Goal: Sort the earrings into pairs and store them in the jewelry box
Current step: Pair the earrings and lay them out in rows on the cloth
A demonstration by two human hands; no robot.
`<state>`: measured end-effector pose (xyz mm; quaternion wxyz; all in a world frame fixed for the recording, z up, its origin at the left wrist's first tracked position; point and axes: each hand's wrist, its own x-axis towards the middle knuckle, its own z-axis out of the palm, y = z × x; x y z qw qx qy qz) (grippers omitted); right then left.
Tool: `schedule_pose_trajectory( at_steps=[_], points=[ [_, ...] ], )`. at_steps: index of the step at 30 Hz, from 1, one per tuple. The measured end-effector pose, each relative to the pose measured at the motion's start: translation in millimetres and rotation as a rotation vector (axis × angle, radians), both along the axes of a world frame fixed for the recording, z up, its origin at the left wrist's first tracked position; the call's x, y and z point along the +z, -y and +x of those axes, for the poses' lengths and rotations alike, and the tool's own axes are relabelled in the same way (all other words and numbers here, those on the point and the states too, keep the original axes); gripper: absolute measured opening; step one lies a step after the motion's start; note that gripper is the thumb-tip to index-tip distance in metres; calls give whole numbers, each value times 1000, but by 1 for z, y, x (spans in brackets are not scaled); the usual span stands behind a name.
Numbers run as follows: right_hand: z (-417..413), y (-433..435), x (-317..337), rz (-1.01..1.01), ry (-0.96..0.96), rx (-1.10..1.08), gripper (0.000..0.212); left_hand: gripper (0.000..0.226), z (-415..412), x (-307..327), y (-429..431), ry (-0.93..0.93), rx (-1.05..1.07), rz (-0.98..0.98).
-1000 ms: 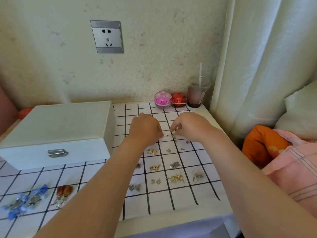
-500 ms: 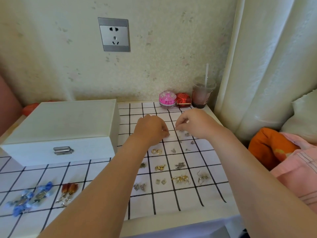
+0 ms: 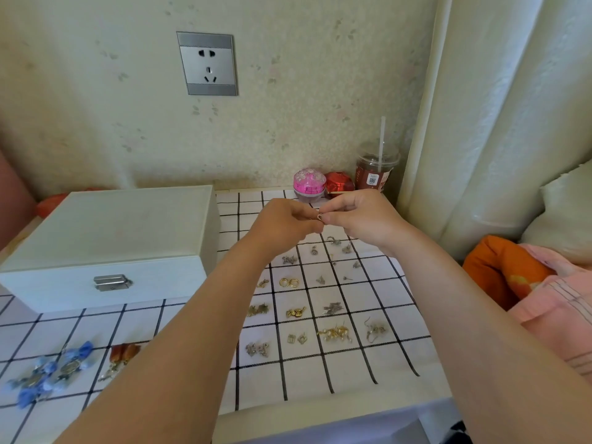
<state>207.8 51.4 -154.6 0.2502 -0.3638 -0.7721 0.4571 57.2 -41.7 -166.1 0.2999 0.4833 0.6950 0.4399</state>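
Soft, even daylight comes from the curtain [image 3: 512,107] at 2 o'clock; the wall [image 3: 80,107] dims toward 9 o'clock. The box [image 3: 112,232] casts a faint shadow at 8 o'clock. Wide-angle bending bows the grid lines of the cloth [image 3: 352,373]. The earring [image 3: 320,216] at centre is blurred.

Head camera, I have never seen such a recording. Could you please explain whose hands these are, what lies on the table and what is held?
There is no machine: a person wears one camera on the head, looking down at their own bare hands. The left hand and right hand meet above the checked cloth and together pinch a small earring. Below, earrings lie on the cloth, for example gold hoops and blue earrings. The white jewelry box stands closed on the left.
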Motion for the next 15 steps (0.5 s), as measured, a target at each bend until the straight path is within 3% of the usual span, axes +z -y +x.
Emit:
schedule_pose_trajectory(
  at_steps=[4,11,15],
  points=[
    [0,-1,-3,52,58,3,12,8,-6,3,2,-36,29,-3],
    [-2,1,-12,72,311,149,17,14,-11,-2,0,-330,-41,-145],
    [-4,1,-12,86,348,166,20,15,-11,-3,2,-502,-125,-178]
  ],
)
